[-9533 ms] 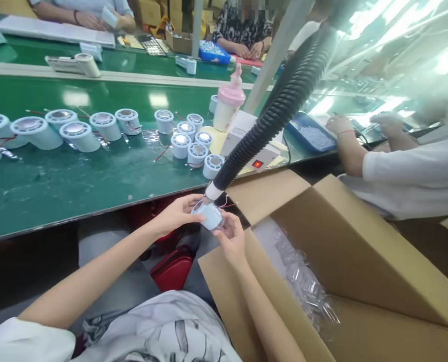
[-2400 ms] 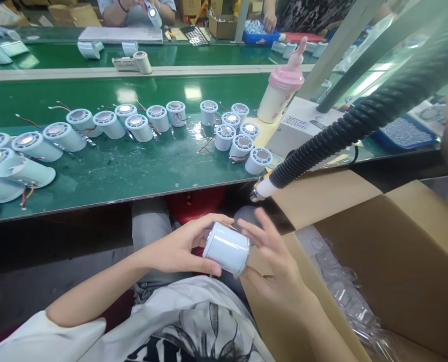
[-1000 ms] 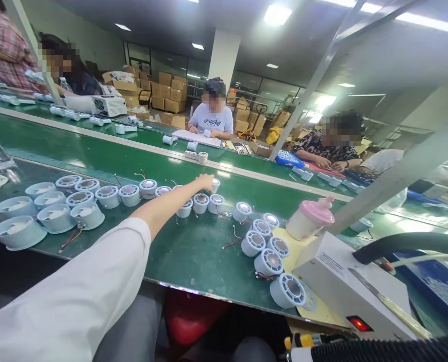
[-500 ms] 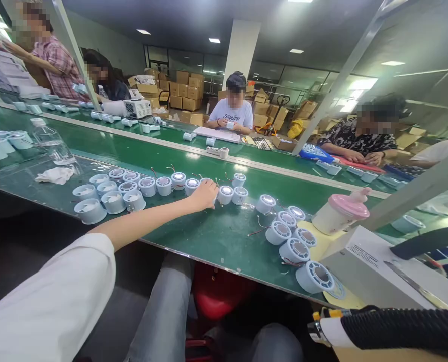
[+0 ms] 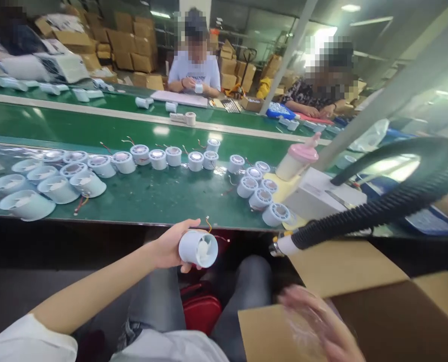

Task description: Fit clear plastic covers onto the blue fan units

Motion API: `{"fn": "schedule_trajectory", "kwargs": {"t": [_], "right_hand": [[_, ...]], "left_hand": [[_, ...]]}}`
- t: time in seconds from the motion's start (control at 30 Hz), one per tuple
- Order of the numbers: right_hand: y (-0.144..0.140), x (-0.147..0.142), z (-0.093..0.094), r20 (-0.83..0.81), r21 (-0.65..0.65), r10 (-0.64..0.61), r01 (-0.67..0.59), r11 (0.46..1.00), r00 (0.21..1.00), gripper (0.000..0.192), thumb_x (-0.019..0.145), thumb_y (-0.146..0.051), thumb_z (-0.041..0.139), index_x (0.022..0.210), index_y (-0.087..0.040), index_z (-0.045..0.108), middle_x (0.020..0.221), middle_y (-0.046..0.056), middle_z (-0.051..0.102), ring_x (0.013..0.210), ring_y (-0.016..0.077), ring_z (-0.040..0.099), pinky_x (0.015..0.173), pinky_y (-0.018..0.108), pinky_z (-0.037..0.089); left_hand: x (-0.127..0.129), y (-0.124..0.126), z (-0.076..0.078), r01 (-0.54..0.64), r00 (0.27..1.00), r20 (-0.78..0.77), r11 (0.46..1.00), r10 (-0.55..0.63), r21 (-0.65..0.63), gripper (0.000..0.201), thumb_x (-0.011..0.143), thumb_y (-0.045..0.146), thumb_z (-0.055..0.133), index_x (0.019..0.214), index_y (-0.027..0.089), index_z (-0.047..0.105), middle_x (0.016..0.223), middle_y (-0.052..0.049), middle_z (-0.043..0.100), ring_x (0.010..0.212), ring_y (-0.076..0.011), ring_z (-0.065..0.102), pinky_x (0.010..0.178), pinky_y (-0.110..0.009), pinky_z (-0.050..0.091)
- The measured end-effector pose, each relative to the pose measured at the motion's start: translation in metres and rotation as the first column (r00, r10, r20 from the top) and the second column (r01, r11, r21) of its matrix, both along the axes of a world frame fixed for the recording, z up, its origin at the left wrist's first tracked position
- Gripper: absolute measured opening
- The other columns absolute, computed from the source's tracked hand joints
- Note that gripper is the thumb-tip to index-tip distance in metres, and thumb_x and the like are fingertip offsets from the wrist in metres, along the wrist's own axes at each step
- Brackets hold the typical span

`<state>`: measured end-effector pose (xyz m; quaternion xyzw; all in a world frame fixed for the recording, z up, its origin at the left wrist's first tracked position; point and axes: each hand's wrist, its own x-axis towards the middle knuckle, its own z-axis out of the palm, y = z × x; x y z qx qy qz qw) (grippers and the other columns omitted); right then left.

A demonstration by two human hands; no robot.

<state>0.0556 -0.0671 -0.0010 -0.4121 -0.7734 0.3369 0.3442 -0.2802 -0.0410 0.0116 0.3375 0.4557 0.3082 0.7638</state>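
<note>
My left hand (image 5: pixel 171 246) grips a pale blue cylindrical fan unit (image 5: pixel 188 249) above my lap, just off the table's front edge. White fan blades show in its open end, and thin wires with small plugs stick out behind it. Smeared by motion, my right hand (image 5: pixel 333 322) is at the lower right over an open cardboard box (image 5: pixel 261 334). Thin clear plastic, apparently a bag (image 5: pixel 301 322), is in its fingers. More fan units (image 5: pixel 26 203) are grouped at the table's left. Others run in a row (image 5: pixel 158 159) to a cluster (image 5: pixel 262 197) on the right.
A black corrugated hose (image 5: pixel 359 211) with a white nozzle arches over the right side, near a white box-shaped device (image 5: pixel 314 191). A pink-lidded cup (image 5: pixel 293 161) stands behind that device. Across the green conveyor (image 5: pixel 114 123), people work with small parts.
My left hand has come back from the row, now holding a fan unit over my lap. My right hand and the open cardboard box have entered view as the camera turned right and down.
</note>
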Motion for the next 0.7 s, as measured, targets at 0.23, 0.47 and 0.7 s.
{"fn": "schedule_trajectory", "kwargs": {"t": [0.23, 0.47, 0.7], "right_hand": [[0.007, -0.087, 0.008, 0.478, 0.345, 0.092, -0.283, 0.895, 0.873, 0.046, 0.079, -0.022, 0.056, 0.125, -0.026, 0.058, 0.116, 0.013, 0.059, 0.095, 0.0267, 0.061, 0.073, 0.038, 0.056], [0.012, -0.092, -0.001, 0.546, 0.225, 0.067, -0.223, 0.948, 0.835, 0.030, 0.074, -0.014, 0.064, 0.101, -0.025, 0.067, 0.123, 0.009, 0.057, 0.100, 0.0271, 0.057, 0.071, 0.038, 0.057], [0.013, -0.089, 0.007, 0.308, -0.097, 0.139, -0.114, 0.989, 0.941, 0.019, 0.068, -0.029, 0.078, 0.071, -0.022, 0.061, 0.114, 0.004, 0.061, 0.097, 0.0202, 0.063, 0.078, 0.032, 0.054]], "left_hand": [[0.031, -0.019, -0.006, 0.296, 0.955, -0.017, 0.954, -0.297, -0.050, 0.035, 0.082, 0.048, 0.055, 0.092, 0.014, 0.060, 0.069, 0.000, 0.054, 0.043, -0.0065, 0.041, 0.028, -0.014, 0.029], [0.039, -0.030, 0.005, 0.542, 0.692, -0.714, 0.729, -0.106, 0.417, 0.024, 0.087, 0.034, 0.050, 0.100, 0.023, 0.067, 0.103, -0.004, 0.058, 0.088, -0.0177, 0.057, 0.080, -0.029, 0.046], [0.047, -0.036, -0.001, 0.436, 0.737, -0.670, 0.696, 0.089, 0.571, 0.020, 0.082, 0.031, 0.059, 0.100, 0.022, 0.063, 0.098, -0.003, 0.056, 0.088, -0.0169, 0.056, 0.079, -0.028, 0.045]]}}
